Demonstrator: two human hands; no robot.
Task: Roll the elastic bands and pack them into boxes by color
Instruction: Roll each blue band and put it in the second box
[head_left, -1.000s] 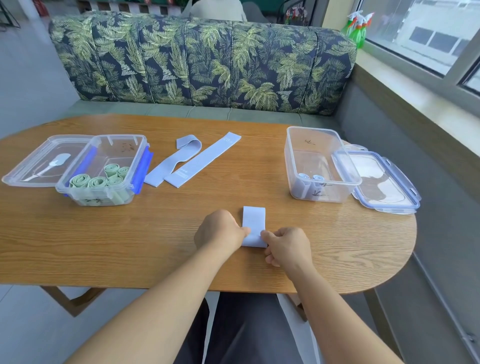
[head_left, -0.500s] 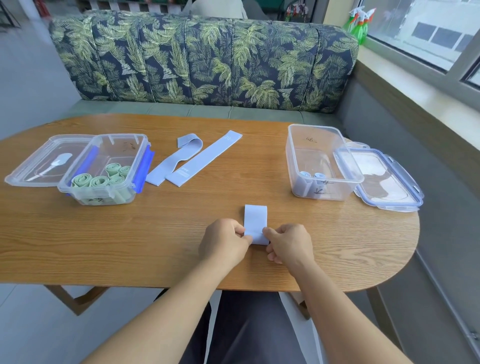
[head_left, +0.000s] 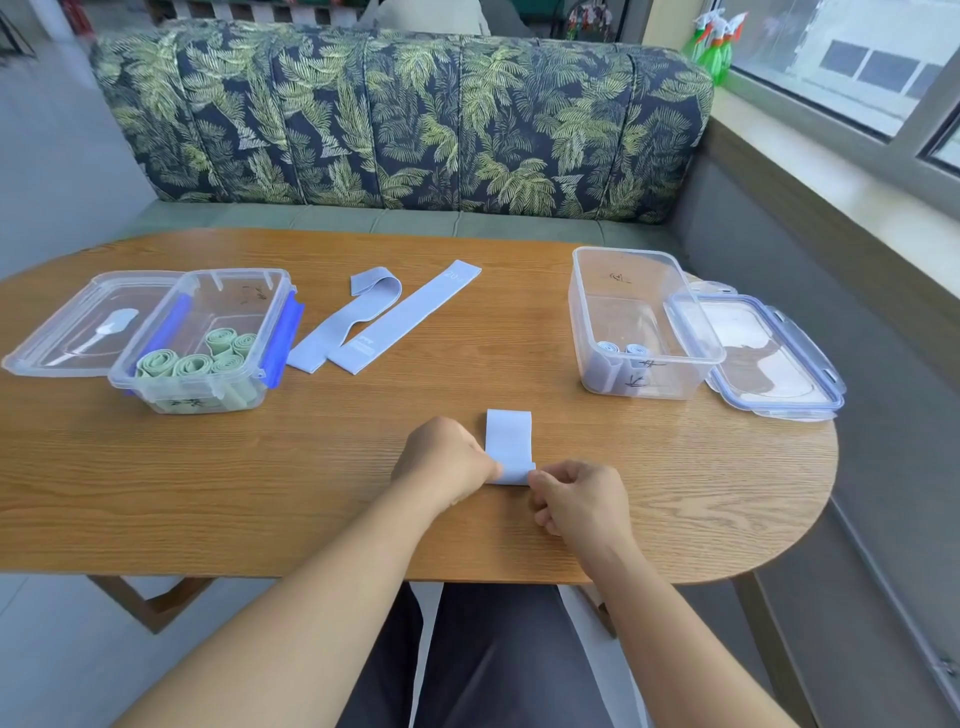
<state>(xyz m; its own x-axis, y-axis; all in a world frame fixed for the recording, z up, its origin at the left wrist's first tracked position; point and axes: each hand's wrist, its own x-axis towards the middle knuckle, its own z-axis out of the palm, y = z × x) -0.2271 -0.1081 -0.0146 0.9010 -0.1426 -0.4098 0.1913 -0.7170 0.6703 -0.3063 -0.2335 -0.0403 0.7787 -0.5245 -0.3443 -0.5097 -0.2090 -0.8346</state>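
Just in front of the clear box (head_left: 655, 358) of blue rolls, the pale blue band (head_left: 509, 439) lies flat, its near end pinched by the left hand (head_left: 447, 460) and right hand (head_left: 576, 499); light, soft and springy, it probably needs firm holding at both edges.

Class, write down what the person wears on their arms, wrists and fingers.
Nothing that shows. The left forearm and right forearm are bare to the picture's edge: no sleeves, no watch or bracelet, no gloves. The fingers in view carry no rings.
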